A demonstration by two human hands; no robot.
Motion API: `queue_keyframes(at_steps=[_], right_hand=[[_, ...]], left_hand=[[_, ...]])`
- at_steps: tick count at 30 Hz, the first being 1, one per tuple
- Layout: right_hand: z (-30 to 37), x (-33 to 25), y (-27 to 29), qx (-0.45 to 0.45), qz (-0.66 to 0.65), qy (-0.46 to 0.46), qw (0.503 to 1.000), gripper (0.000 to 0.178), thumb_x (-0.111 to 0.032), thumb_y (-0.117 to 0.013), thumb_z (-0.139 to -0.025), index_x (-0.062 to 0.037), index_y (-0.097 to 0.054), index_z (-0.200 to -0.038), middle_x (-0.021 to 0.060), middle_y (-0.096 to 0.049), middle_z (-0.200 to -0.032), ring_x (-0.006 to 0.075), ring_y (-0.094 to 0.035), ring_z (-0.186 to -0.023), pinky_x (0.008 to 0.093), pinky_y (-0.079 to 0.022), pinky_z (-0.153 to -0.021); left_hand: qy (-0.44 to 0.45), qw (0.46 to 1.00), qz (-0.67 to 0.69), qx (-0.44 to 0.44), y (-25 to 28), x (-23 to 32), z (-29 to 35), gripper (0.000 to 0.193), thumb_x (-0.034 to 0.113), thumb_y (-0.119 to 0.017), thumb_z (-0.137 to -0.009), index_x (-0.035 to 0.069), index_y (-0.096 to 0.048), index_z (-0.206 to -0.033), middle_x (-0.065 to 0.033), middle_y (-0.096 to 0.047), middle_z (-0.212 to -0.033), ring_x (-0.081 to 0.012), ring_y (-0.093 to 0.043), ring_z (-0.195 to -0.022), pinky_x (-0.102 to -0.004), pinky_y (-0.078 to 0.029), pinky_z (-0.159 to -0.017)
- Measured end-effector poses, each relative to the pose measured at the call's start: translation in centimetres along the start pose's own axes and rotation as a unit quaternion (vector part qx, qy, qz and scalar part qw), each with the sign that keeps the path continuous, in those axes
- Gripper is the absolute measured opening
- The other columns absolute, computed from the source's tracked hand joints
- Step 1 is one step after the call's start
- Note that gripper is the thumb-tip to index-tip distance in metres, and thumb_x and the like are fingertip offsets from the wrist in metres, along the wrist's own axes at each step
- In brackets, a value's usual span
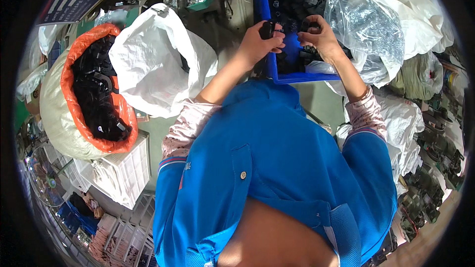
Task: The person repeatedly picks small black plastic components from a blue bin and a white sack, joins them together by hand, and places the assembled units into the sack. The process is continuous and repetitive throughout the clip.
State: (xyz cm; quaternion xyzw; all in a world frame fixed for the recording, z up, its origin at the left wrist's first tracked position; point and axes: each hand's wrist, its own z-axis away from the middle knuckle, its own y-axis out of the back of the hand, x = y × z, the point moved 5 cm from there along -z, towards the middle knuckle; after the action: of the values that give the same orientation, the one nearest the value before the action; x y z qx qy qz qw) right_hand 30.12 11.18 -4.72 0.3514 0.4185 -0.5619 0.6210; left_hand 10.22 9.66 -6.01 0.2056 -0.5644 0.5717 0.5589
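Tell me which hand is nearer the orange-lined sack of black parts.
Left. The left hand holds a black part at the blue bin's left edge, closer to the orange-lined sack; the right hand is farther right.

You are looking through a strong fisheye: a black ring closes off all four corners, and straight edges, like the rim of the blue bin (262, 24), bow outward near the border. The light is bright, even and diffuse, seemingly from overhead, so shadows stay soft and shallow. Glare sits on the clear plastic bag (368, 29) and washes out the white sack (153, 64) (its folds nearly vanish). The centre is fairly sharp; detail smears toward the rim, and dark parts lose their texture.
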Motion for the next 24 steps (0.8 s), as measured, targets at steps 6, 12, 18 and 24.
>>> queue_keyframes(at_steps=[6, 12, 18, 24], right_hand=[[1.8, -4.8, -4.9, -0.112, 0.115, 0.252, 0.954, 0.056, -0.001, -0.070, -0.083, -0.0041, -0.049, -0.135, 0.0076, -0.063, -0.092, 0.0149, -0.065, -0.084, 0.0276, -0.056, -0.074], [-2.8, -0.6, -0.2, -0.044, 0.284, 0.219, 0.932, 0.041, -0.009, -0.066, -0.085, -0.0069, -0.058, -0.125, 0.0152, -0.069, -0.093, 0.0272, -0.069, -0.085, 0.0355, -0.056, -0.073], [-4.4, 8.4, -0.3, -0.121, 0.664, 0.163, 0.720, 0.018, -0.002, -0.057, -0.079, -0.0075, -0.066, -0.094, 0.0221, -0.066, -0.088, 0.0410, -0.065, -0.085, 0.0484, -0.054, -0.073], [-4.9, 12.2, -0.8, -0.242, 0.700, 0.150, 0.655, 0.020, -0.003, -0.054, -0.082, -0.0065, -0.063, -0.100, 0.0189, -0.064, -0.092, 0.0380, -0.063, -0.092, 0.0463, -0.054, -0.074]], left_hand=[[-0.033, 0.999, 0.014, 0.004, 0.0, 2.5, -1.3, 0.040, 0.009, -0.073, -0.084, -0.002, -0.055, -0.119, -0.0136, -0.067, -0.100, -0.0217, -0.067, -0.087, -0.0329, -0.058, -0.071], [-0.029, 0.992, 0.087, 0.083, 3.2, 3.0, -0.2, 0.027, 0.003, -0.070, -0.086, 0.003, -0.059, -0.111, -0.0087, -0.066, -0.095, -0.0201, -0.067, -0.083, -0.0330, -0.057, -0.069], [-0.027, 0.990, 0.075, 0.114, 4.1, 2.4, 2.2, 0.034, 0.002, -0.068, -0.086, 0.000, -0.059, -0.118, -0.0106, -0.066, -0.096, -0.0230, -0.068, -0.083, -0.0344, -0.059, -0.071], [-0.042, 0.980, 0.177, 0.085, 5.1, 2.8, 4.0, 0.027, 0.001, -0.067, -0.086, 0.001, -0.062, -0.113, -0.0086, -0.066, -0.098, -0.0209, -0.066, -0.093, -0.0402, -0.058, -0.081]])
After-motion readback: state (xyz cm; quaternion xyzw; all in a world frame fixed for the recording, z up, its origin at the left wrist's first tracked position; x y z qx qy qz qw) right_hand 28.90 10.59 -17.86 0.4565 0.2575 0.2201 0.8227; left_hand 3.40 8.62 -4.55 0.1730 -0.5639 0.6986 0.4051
